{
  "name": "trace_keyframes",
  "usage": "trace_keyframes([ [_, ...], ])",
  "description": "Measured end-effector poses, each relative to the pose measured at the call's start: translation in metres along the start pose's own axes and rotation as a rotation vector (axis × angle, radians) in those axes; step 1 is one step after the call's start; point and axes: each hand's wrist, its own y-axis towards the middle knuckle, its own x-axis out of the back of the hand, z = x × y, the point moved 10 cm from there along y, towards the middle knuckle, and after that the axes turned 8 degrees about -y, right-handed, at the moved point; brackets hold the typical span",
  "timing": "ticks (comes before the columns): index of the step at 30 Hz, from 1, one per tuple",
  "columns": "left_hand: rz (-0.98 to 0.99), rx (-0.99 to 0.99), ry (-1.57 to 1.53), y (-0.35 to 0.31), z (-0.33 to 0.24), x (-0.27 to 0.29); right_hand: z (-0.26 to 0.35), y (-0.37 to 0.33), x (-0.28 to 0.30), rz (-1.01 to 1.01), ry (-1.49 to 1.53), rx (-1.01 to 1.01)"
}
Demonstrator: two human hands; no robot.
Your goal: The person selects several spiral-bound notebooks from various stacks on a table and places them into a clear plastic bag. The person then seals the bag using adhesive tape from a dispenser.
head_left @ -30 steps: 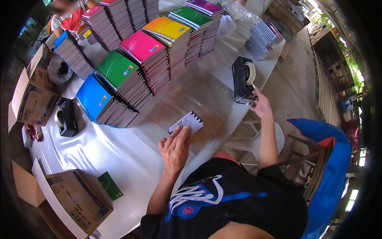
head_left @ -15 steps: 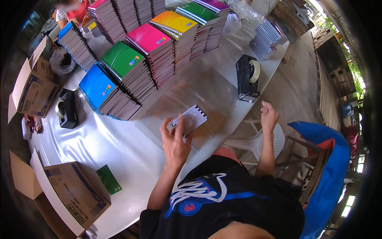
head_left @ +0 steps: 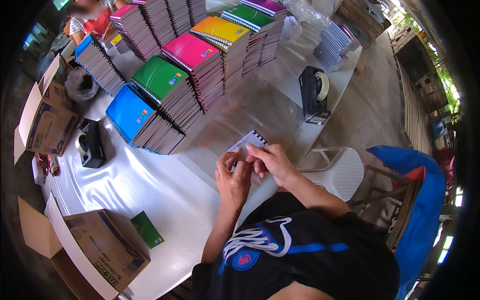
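Both hands meet over a small white spiral notebook (head_left: 246, 140) with black binding along one edge. It is tilted above the table, and shiny clear plastic seems to cover it. My left hand (head_left: 233, 181) grips its near left side with curled fingers. From the right, my right hand (head_left: 276, 163) comes in with thumb and fingers pinched together at the near edge; what lies between those fingertips is too small to make out. Beneath and beyond the hands, a clear plastic sheet (head_left: 270, 102) lies on the white table (head_left: 185, 215).
Tall stacks of spiral notebooks, with blue (head_left: 131, 114), green (head_left: 160, 79) and pink (head_left: 191, 51) tops, stand ahead. Black tape dispensers (head_left: 311, 92) sit on either side. Open cartons (head_left: 100, 245) are at left. A white stool (head_left: 345, 170) stands right; a person (head_left: 92, 22) sits across the table.
My right hand has come in from the far right to the notebook and pinches at its near edge. My left hand has kept its hold, with the notebook shifted slightly right.
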Motion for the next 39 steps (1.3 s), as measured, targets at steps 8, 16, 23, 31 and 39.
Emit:
trace_keyframes([
  [8,0.015,-0.052,-0.034,-0.006,0.004,-0.005,-0.017,-0.007,0.001,-0.071,0.023,-0.096],
  [16,0.052,0.035,0.063,-0.004,0.008,-0.004,-0.026,-0.006,0.003,-0.030,-0.010,-0.070],
  [23,0.201,0.012,0.209,0.008,0.000,-0.010,-0.015,-0.010,0.009,-0.090,-0.404,0.190],
  [31,0.438,0.064,0.233,0.017,-0.005,-0.012,-0.015,-0.001,0.028,-0.327,-0.808,0.731],
  [39,0.355,0.359,-0.010,0.031,0.029,-0.035,-0.091,0.029,0.113,-0.225,-0.529,0.165],
])
